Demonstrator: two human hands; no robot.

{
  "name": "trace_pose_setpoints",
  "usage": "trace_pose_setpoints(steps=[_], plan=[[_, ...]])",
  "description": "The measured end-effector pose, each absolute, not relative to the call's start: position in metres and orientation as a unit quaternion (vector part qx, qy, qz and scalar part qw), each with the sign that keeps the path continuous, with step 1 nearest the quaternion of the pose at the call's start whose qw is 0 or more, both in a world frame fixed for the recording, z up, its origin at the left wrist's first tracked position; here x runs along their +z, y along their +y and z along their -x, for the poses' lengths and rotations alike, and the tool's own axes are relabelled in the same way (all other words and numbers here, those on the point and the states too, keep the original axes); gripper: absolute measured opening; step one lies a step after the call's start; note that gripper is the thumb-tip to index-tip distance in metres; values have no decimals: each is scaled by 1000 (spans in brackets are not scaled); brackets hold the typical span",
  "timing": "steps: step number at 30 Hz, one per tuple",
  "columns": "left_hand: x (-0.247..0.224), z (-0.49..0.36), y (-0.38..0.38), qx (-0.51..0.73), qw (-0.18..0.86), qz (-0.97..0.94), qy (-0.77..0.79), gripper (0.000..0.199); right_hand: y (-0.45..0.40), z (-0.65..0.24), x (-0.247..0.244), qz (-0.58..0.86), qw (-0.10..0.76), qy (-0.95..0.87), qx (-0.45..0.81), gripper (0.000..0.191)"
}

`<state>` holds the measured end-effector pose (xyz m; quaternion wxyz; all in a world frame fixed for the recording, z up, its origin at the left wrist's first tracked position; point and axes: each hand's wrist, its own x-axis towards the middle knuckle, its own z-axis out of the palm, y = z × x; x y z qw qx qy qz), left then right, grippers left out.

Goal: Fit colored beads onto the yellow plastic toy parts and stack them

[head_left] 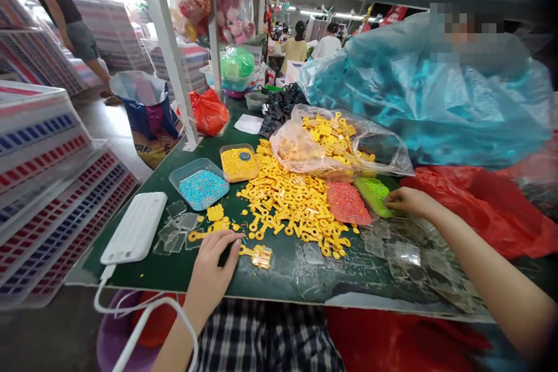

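Note:
My left hand [214, 260] rests at the table's front, thumb and forefinger nearly together at the ring end of a yellow plastic piece [261, 257] with a wide, slotted end. More yellow pieces [217, 218] lie just behind that hand. Over on the right, my right hand [408, 200] reaches to the tray of green beads [375, 193], its fingertips pinched at the tray's edge. Whatever those fingers hold is too small to see. Beside the green tray stands a tray of red beads [349, 202]. A large pile of yellow plastic pieces [292, 203] spreads between my hands.
Trays of blue beads [203, 187] and yellow beads [239, 163] stand left. Clear square plates [178, 232] lie beside a white power bank [135, 226]; more clear plates [410, 256] lie right. A plastic bag [300, 151] of yellow pieces and a blue bag [427, 87] fill the back.

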<state>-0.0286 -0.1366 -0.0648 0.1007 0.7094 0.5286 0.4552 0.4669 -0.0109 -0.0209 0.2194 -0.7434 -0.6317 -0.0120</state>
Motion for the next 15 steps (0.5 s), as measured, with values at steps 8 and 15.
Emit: trace_pose_setpoints(steps=[8,15], plan=[[-64,29,-138,445,136,-704,536,21,-36,-454,0,724,94,-682,-40,40],[-66,29,-139,373,124,-760,517,19,-105,-327,15,482,252,-836,-71,35]])
